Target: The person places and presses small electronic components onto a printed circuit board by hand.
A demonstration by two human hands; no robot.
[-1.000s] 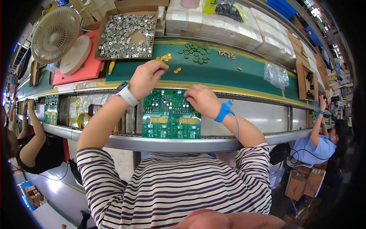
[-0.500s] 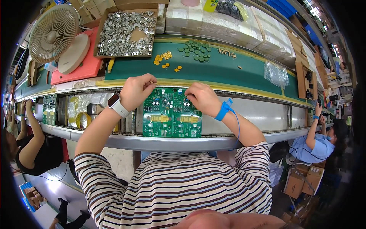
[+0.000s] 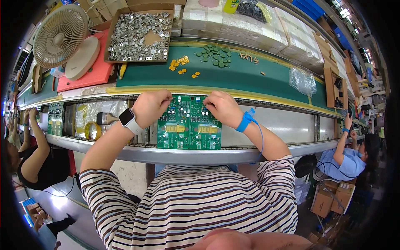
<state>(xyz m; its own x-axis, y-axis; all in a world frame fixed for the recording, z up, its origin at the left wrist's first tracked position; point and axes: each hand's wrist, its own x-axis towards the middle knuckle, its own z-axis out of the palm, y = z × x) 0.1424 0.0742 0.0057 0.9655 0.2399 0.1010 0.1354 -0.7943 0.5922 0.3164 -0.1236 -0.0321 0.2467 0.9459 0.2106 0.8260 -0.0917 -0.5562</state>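
Note:
A pair of joined green circuit boards (image 3: 183,114) lies across the conveyor rails in front of me, carrying small capacitors and yellow parts. At their far left corner my left hand (image 3: 151,109) has thumb and forefinger pinched together; whatever is between them is too small to make out. My right hand (image 3: 223,109), with a blue wrist strap (image 3: 246,120), is closed over the far right corner, its fingertips at the small upright components. Its fingers hide what they may hold. Yellow discs (image 3: 179,62), green discs (image 3: 214,55) and small tan cylindrical parts (image 3: 249,57) lie beyond on the green bench.
A cardboard box of metal brackets (image 3: 139,35) stands at the far left, beside a fan (image 3: 60,36). A brush (image 3: 107,118) and tape roll (image 3: 92,131) lie left of the boards. Plastic bag (image 3: 303,81) at right. Co-workers sit on both sides.
My left hand has come down from above the far rail to the boards' far left corner. The right hand stays nearly in place at the right corner.

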